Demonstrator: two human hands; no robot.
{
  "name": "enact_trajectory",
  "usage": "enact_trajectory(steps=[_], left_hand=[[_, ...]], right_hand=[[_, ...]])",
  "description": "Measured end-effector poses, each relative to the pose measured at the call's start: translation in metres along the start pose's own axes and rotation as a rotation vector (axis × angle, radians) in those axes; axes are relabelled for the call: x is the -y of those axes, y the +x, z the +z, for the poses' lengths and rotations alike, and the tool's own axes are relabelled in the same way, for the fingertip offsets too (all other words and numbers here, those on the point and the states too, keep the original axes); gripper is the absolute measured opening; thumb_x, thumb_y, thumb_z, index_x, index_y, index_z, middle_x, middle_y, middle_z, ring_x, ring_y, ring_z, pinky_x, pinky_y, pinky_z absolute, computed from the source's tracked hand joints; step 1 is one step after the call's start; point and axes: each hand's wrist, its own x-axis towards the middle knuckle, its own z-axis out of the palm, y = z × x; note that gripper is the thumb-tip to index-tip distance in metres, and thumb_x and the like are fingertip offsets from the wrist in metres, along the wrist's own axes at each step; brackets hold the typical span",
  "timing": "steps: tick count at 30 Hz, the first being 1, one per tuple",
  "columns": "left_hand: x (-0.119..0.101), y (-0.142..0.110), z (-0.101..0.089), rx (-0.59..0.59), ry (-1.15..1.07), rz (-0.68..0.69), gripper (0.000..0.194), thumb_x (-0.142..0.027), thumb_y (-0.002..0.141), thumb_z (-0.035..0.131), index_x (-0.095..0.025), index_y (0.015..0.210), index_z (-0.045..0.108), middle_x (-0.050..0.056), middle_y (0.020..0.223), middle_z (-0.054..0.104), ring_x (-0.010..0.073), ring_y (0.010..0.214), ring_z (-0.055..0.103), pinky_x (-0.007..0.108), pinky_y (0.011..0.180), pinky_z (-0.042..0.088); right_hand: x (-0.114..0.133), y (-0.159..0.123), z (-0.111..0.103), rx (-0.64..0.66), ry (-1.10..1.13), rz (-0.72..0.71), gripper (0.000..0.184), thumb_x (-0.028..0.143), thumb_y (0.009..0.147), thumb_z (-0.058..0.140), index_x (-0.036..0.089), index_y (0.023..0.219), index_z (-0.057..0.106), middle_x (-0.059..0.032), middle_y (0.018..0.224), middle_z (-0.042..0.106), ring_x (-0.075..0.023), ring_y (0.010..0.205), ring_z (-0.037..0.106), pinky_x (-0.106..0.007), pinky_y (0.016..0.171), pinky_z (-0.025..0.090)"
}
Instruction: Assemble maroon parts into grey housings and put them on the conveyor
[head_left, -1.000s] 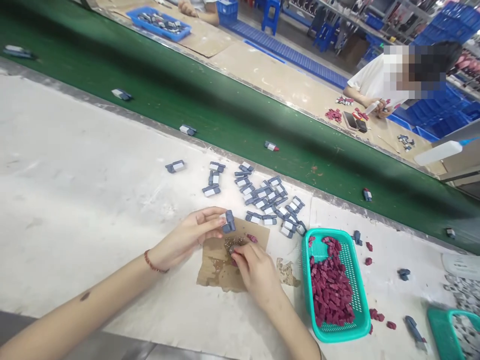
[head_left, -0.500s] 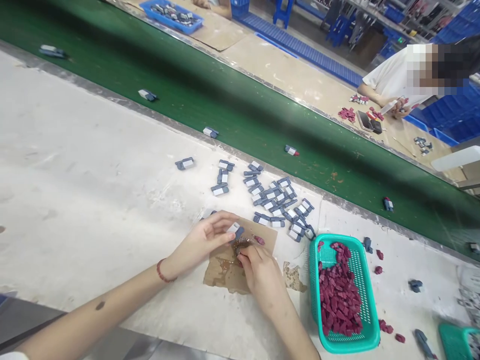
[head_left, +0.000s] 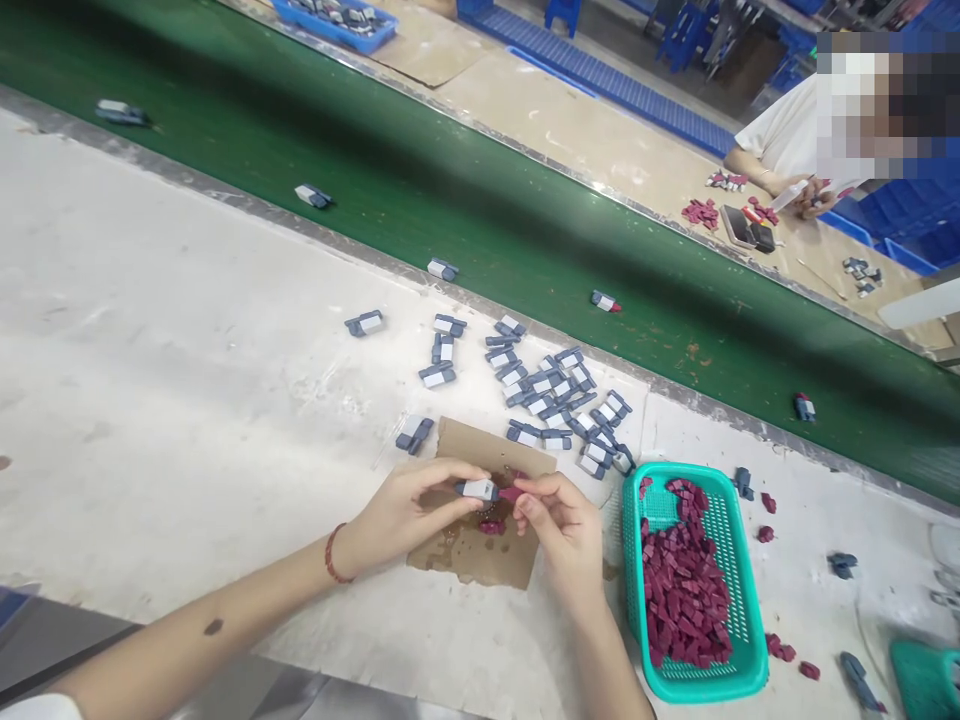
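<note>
My left hand [head_left: 420, 505] pinches a grey-and-white plastic piece [head_left: 478, 490] between thumb and fingers. From the right, my right hand [head_left: 559, 520] holds a small dark-red plastic piece [head_left: 511, 493] against the end of the grey-and-white one. Both hands are over a brown cardboard sheet [head_left: 457, 445] with wet brown stains. Another dark-red piece [head_left: 491, 527] lies on the cardboard below the held parts, and one more shows partly behind them. Just beyond the left hand, a single grey-and-white piece [head_left: 414, 434] rests beside the sheet.
A green basket [head_left: 750, 600] of dark-red pieces stands to the right. Many grey-and-white pieces [head_left: 541, 384] lie beyond the cardboard. Several more ride on the green conveyor belt [head_left: 517, 240]. Across it, a person in a white top [head_left: 787, 110] handles parts.
My right hand has risen from the cardboard with a dark-red piece and brought it to the grey-and-white piece in my left hand. Pieces on the belt have shifted right in view.
</note>
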Motion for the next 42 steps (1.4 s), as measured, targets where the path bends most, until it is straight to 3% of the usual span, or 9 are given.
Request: enact_trajectory(steps=[8,16,23,28,31,33,36,39,42], left_hand=[[-0.002,-0.003,0.0,0.021,0.038,0.038,0.013,-0.027,0.074,0.072,-0.024,0.085,0.076,0.007,0.087,0.077,0.0247,0.077,0.069,0.033,0.076,0.054],[0.001,-0.003,-0.001,0.074,0.071,0.087,0.014,-0.026,0.077,0.069,-0.025,0.089,0.076,0.007,0.089,0.077,0.0244,0.079,0.07,0.031,0.075,0.054],[-0.01,0.002,0.0,0.079,0.101,0.067,0.014,-0.027,0.074,0.071,-0.025,0.087,0.078,0.006,0.085,0.078,0.0248,0.076,0.071,0.03,0.072,0.054],[-0.025,0.014,0.001,0.157,0.14,0.08,0.016,-0.029,0.074,0.071,-0.026,0.088,0.078,0.006,0.086,0.078,0.0248,0.076,0.07,0.029,0.069,0.055],[-0.036,0.041,-0.004,0.165,0.18,0.157,0.017,-0.032,0.076,0.07,-0.024,0.088,0.078,0.007,0.092,0.077,0.0253,0.083,0.069,0.03,0.076,0.054],[-0.039,0.074,-0.013,0.039,0.208,0.192,0.023,-0.037,0.076,0.069,-0.021,0.091,0.076,0.008,0.096,0.076,0.0257,0.087,0.068,0.031,0.078,0.053],[-0.035,0.137,-0.037,-0.191,0.352,0.171,0.034,-0.041,0.079,0.064,-0.017,0.102,0.072,0.009,0.098,0.074,0.0243,0.084,0.065,0.03,0.075,0.05],[-0.024,0.196,-0.064,-0.268,0.564,0.179,0.033,-0.038,0.079,0.059,-0.015,0.099,0.071,0.01,0.097,0.072,0.0259,0.086,0.061,0.032,0.077,0.046],[-0.014,0.23,-0.076,-0.15,0.705,0.283,0.029,-0.039,0.08,0.055,-0.018,0.092,0.07,0.011,0.096,0.07,0.0321,0.101,0.055,0.041,0.092,0.037]], right_hand=[[-0.008,-0.002,0.007,0.048,-0.016,0.001,0.019,0.038,0.083,0.066,0.02,0.085,0.069,-0.0008,0.068,0.068,-0.0124,0.057,0.06,-0.023,0.054,0.051],[-0.003,-0.003,0.011,0.052,-0.229,-0.094,0.014,0.029,0.085,0.059,0.019,0.08,0.068,-0.0038,0.079,0.072,-0.0149,0.066,0.065,-0.024,0.061,0.053],[-0.001,-0.003,0.006,-0.012,-0.206,-0.099,0.011,0.028,0.082,0.063,0.02,0.075,0.066,-0.0008,0.07,0.07,-0.0145,0.06,0.064,-0.024,0.057,0.053],[-0.007,-0.005,0.008,-0.093,-0.232,-0.158,0.012,0.029,0.086,0.059,0.02,0.081,0.064,-0.0025,0.075,0.069,-0.0162,0.07,0.065,-0.027,0.065,0.052],[-0.011,-0.008,0.007,-0.162,-0.133,-0.208,0.023,0.03,0.091,0.052,0.02,0.111,0.057,-0.001,0.077,0.064,-0.0142,0.065,0.061,-0.025,0.059,0.05],[-0.011,-0.009,0.003,-0.249,-0.086,-0.247,0.031,0.03,0.093,0.049,0.021,0.122,0.048,0.0005,0.076,0.06,-0.0139,0.065,0.06,-0.024,0.058,0.049],[-0.011,-0.012,-0.004,-0.341,-0.134,-0.259,0.027,0.028,0.095,0.044,0.021,0.121,0.046,0.0004,0.075,0.058,-0.015,0.069,0.061,-0.025,0.062,0.049],[-0.01,-0.017,-0.005,-0.238,-0.249,-0.272,0.029,0.025,0.095,0.042,0.02,0.123,0.046,-0.0006,0.078,0.061,-0.0151,0.07,0.062,-0.025,0.065,0.05],[-0.002,-0.023,-0.002,0.021,-0.446,-0.279,0.031,0.019,0.093,0.043,0.021,0.123,0.05,-0.0007,0.083,0.067,-0.0148,0.067,0.063,-0.024,0.064,0.05]])
